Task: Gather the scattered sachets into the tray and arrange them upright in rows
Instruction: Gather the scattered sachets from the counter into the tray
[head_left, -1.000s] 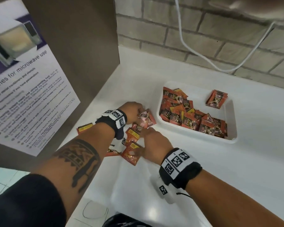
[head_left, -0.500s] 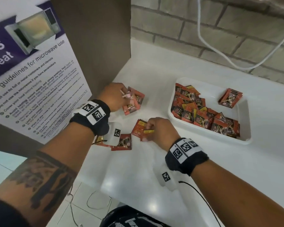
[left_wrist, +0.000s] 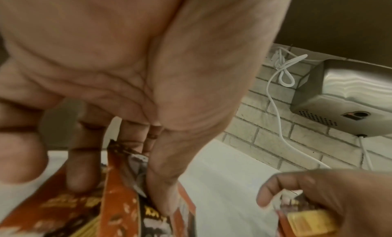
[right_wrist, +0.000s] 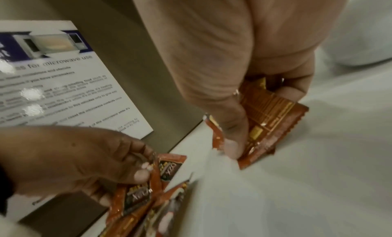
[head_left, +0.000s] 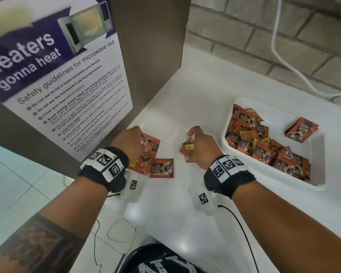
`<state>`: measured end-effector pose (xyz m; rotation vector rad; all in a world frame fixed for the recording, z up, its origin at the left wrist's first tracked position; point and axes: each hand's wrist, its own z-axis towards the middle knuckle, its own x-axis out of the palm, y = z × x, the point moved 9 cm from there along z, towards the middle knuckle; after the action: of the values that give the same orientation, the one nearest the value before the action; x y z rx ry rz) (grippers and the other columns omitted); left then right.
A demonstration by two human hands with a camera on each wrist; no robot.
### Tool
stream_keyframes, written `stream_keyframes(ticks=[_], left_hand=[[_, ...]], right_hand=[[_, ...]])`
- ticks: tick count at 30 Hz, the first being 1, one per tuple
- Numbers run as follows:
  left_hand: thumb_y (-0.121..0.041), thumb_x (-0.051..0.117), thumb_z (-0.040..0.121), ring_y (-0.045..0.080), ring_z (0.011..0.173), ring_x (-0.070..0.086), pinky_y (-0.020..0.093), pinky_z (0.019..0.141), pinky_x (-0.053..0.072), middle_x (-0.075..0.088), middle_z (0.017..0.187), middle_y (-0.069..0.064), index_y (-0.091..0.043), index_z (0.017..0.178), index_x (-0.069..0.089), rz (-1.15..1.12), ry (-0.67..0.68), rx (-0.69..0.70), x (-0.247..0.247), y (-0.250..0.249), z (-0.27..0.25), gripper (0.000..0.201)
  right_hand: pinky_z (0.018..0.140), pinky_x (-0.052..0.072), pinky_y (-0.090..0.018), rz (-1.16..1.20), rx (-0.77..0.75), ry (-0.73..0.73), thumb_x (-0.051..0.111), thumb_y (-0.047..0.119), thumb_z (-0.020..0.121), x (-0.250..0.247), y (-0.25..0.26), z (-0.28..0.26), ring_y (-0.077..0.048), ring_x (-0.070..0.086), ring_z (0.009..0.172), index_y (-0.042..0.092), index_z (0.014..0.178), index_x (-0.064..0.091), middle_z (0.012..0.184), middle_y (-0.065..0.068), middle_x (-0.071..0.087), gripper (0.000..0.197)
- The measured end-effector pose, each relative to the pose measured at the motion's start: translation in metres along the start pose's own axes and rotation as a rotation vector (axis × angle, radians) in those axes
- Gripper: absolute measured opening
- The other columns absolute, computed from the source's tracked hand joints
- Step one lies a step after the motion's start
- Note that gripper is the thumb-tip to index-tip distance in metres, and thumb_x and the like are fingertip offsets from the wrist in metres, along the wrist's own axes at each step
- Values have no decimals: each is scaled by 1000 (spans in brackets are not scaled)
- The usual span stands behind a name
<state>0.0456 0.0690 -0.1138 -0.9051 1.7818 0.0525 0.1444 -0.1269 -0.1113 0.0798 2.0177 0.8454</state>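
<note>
Sachets [head_left: 161, 168] were split three ways: a jumbled heap lying mostly flat in the white tray [head_left: 315, 184] at your right, one flat on the tabletop [head_left: 175, 213] between your wrists, and a few in each fist. Your left hand [head_left: 129, 141] had its grip curled round a small fan of sachets [head_left: 149, 152], thumb pressing them against the fingers; your right hand [head_left: 202, 146] pinched another couple [right_wrist: 267, 116] the same way, just short of the tray's near wall.

They looked feather-light, thin and floppy, with a glossy foil skin that probably slid easily packet on packet. A pinch across the crimped end seams, or across the whole flat face, seemed the safest hold; squeezing a fan by one corner risked letting the inner ones slip out. Standing them upright would likely need neighbours or the tray wall to lean on, since a single packet seemed too limp to stand alone.

The head view gave you the layout: tray, heap, the loose packet, and the separate little stack [head_left: 301, 130] at the tray's far side. It hid your fingertips behind your knuckles. The left wrist view showed your thumb [left_wrist: 167, 182] wedged between packets; the right wrist view showed the printed back of the held sachet and the microwave poster [right_wrist: 63, 89] beyond. Both were blurred.
</note>
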Motion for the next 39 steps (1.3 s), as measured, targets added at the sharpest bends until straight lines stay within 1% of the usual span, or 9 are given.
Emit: stream_keyframes(ticks=[2, 5, 8, 11, 17, 21, 27, 32, 39], left_hand=[[-16, 66, 91, 25, 93, 59, 31, 75, 42, 62, 99, 5, -10, 110, 53, -60, -25, 3, 2, 4, -2, 24], [-15, 66, 91, 23, 94, 58, 27, 76, 38, 63, 100, 2, -9, 112, 55, -138, -52, 26, 3, 3, -3, 24], [-20, 70, 91, 24, 105, 60, 27, 80, 40, 66, 115, 7, -10, 119, 56, -150, -55, 73, 5, -7, 0, 34], [-21, 72, 90, 26, 110, 61, 30, 87, 45, 66, 119, 7, -10, 123, 56, -210, -42, 103, 5, -16, 4, 38], [-22, 78, 87, 23, 107, 64, 36, 92, 51, 67, 118, 7, -13, 127, 52, -395, -38, 123, 2, -17, 10, 49], [-22, 77, 87, 25, 107, 63, 33, 90, 50, 66, 116, 9, -9, 133, 51, -288, -122, 83, -8, -14, 13, 55], [-27, 78, 85, 28, 114, 61, 27, 85, 43, 66, 123, 12, -5, 126, 55, -87, -112, 94, 1, -26, 24, 51], [-33, 80, 83, 27, 111, 57, 30, 89, 43, 56, 129, 17, -2, 128, 50, -34, -87, 56, 4, -27, 28, 63], [-15, 61, 94, 28, 106, 62, 30, 86, 45, 65, 109, 10, -4, 112, 58, -151, -125, 97, -15, -26, 17, 22]], right_hand=[[76, 62, -41, 47, -47, -10, 85, 14, 74, -6, 10, -5, -20, 70, 88, 22, 117, 51, 101, -3, 69, 55], [78, 61, -38, 135, -127, 142, 88, 11, 70, 5, 34, -19, -13, 70, 90, 21, 113, 60, 104, 1, 69, 52], [80, 48, -28, -181, -191, 243, 89, 23, 68, 31, 47, -28, -17, 58, 102, 26, 127, 57, 117, 0, 56, 67], [81, 44, -26, -310, -172, 247, 84, 20, 74, 49, 43, -29, -23, 57, 108, 21, 141, 47, 125, -5, 48, 77], [77, 50, -29, -267, -33, 203, 84, 21, 76, 43, 22, -26, -23, 63, 101, 19, 129, 50, 116, -5, 64, 64], [80, 50, -29, -303, -15, 159, 79, 24, 80, 34, 16, -26, -23, 61, 103, 15, 129, 55, 117, -6, 63, 55], [63, 38, -20, -234, -92, 161, 82, 26, 78, 49, 37, -39, -19, 51, 92, 13, 123, 58, 118, -8, 46, 53], [100, 41, -33, -280, -82, 157, 80, 28, 79, 73, 39, -44, -29, 39, 118, 13, 132, 53, 129, -10, 38, 62], [83, 49, -33, -213, -47, 111, 76, 28, 83, 64, 36, -32, -29, 57, 105, 13, 126, 49, 116, -10, 50, 53]])
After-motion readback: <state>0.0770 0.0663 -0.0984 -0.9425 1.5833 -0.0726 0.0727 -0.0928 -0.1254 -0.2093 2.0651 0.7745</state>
